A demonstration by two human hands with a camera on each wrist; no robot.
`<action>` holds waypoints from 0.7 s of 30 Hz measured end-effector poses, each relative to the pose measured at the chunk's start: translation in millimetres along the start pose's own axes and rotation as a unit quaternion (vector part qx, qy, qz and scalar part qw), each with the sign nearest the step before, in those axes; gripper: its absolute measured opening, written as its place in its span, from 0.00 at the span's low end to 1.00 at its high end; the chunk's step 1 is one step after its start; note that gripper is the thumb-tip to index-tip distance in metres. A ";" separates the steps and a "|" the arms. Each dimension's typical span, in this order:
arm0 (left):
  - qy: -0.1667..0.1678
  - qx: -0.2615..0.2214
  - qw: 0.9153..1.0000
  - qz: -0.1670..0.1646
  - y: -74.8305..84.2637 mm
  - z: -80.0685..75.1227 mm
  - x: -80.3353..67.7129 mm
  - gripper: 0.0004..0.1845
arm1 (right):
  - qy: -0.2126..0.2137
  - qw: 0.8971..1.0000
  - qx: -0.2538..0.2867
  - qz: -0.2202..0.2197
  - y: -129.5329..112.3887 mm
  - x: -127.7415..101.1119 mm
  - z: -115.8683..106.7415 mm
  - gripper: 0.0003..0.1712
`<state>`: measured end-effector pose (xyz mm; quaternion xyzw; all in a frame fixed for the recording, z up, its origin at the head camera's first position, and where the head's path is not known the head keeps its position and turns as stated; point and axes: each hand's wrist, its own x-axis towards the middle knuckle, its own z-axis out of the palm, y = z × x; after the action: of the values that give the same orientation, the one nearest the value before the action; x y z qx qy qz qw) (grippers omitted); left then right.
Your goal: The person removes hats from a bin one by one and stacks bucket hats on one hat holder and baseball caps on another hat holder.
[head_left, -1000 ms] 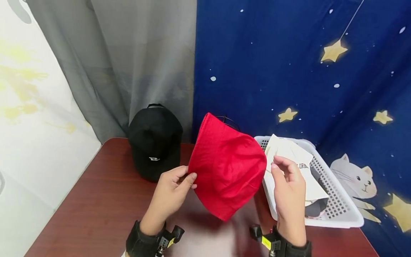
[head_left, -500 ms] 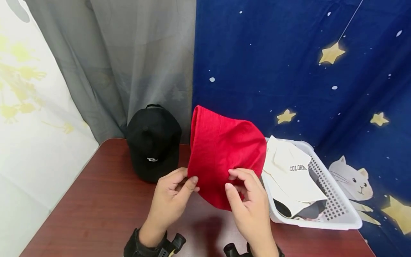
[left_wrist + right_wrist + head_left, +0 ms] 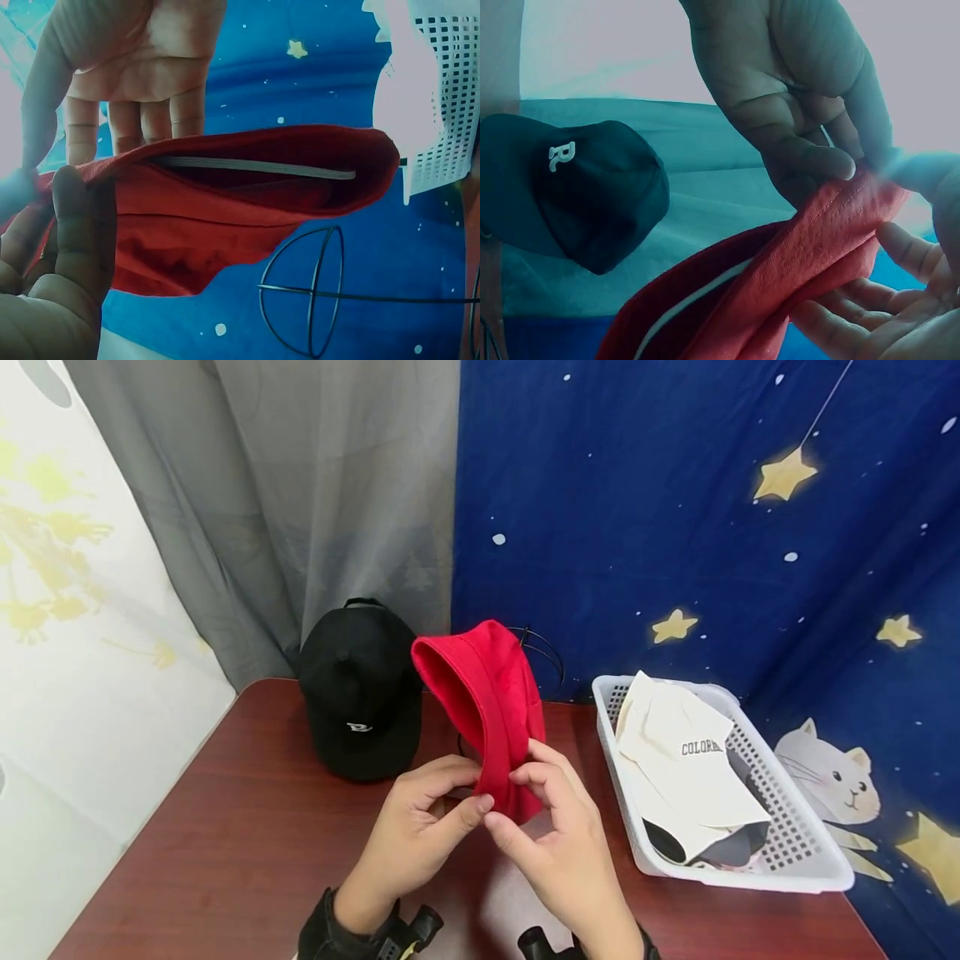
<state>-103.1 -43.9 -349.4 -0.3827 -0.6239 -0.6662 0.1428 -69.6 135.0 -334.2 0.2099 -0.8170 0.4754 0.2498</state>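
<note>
In the head view a red bucket hat [image 3: 487,693] is held up over the table, tilted so its opening faces left. My left hand [image 3: 420,814] pinches the lower brim between thumb and fingers. On the other side my right hand [image 3: 562,827] holds the same brim, its fingers on the outside and its thumb close to the left thumb. A white band shows inside the hat's opening [image 3: 255,166] in the left wrist view. Behind and left stands a black cap [image 3: 360,685] with a small white letter; the right wrist view also shows the black cap [image 3: 592,187].
A thin black wire stand [image 3: 542,652] is partly hidden behind the hat. At the right, a white perforated basket [image 3: 795,852] holds a white lettered cap [image 3: 686,760] and darker items. The reddish-brown table [image 3: 210,827] meets grey and blue curtains [image 3: 675,510] at the back.
My right hand has come left from beside the basket onto the hat's brim. The hat has turned so its opening now shows, while the left hand keeps its grip.
</note>
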 end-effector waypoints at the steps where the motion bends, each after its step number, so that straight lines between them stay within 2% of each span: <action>1: -0.002 -0.002 1.000 -0.004 -0.5 -0.5 0.0 0.13 | -0.003 1.000 0.006 0.001 0.0 0.1 0.9 0.22; 8: -0.003 -0.020 0.999 -0.028 -5.5 -3.9 0.1 0.11 | -0.022 0.999 0.026 -0.019 3.1 2.1 7.8 0.29; 14: 0.009 -0.014 0.999 -0.044 -8.6 -4.9 0.1 0.11 | -0.031 0.999 0.018 -0.011 5.9 3.2 11.6 0.31; 17: 0.010 -0.029 0.998 -0.049 -9.2 -5.5 1.0 0.12 | -0.035 0.999 -0.005 -0.023 7.6 3.2 12.3 0.30; 21: 0.017 -0.038 0.997 -0.073 -9.4 -7.6 2.1 0.13 | -0.041 0.997 -0.048 -0.042 9.4 3.4 12.0 0.28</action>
<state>-113.3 -48.8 -354.3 -0.3304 -0.6221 -0.7041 0.0899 -80.3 128.4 -343.4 0.2512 -0.8388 0.4158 0.2458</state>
